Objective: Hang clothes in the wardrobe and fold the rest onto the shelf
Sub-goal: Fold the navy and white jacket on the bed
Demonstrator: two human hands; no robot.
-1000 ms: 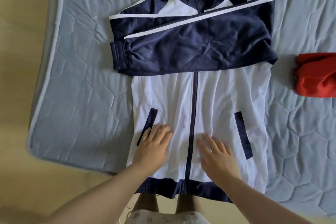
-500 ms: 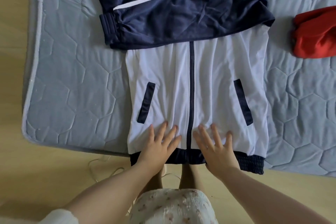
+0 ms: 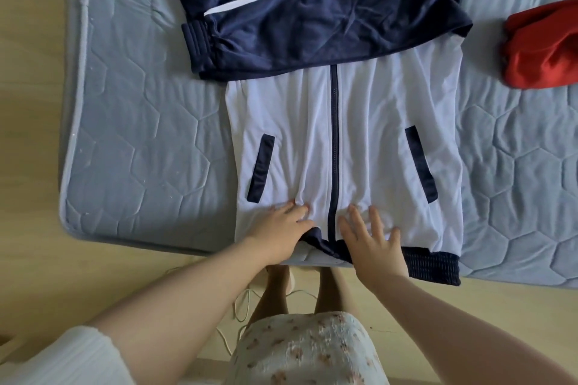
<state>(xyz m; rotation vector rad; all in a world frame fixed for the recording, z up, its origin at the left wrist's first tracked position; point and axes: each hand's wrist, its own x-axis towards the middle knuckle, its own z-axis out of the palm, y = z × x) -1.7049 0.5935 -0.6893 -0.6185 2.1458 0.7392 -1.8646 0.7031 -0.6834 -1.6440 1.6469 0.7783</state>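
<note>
Head view, looking down. A jacket [image 3: 375, 122] lies face up and flat on a quilted blue-grey mattress [image 3: 140, 134]. Its long axis follows the dark zipper [image 3: 334, 141]: collar end away from the person, ribbed navy hem [image 3: 431, 269] at the near edge of the mattress. The zipper is closed over the length that shows. Two navy sleeves [image 3: 328, 19] with white stripes are folded across the chest, crossing the far end of the zipper at right angles, with one cuff pointing left of it. Two slanted navy pocket welts, left [image 3: 261, 162] and right [image 3: 420, 162], flank the zipper on the white body.

The left hand [image 3: 281, 228] sits just left of the zipper's near end. Its fingers are curled and pinch a small ridge of white cloth, and the hem on that side is drawn up and bunched under the palm. The right hand [image 3: 372, 244] lies just right of the zipper's near end, palm down, fingers straight and spread, pressing on the cloth and gripping nothing. Both forearms reach in from the near side, converging toward the zipper.

A crumpled red garment [image 3: 544, 47] lies on the mattress well to the right of the zipper, apart from the jacket. A thin white cord [image 3: 244, 300] trails on the wooden floor [image 3: 31, 166], nearer the person than the zipper's end.
</note>
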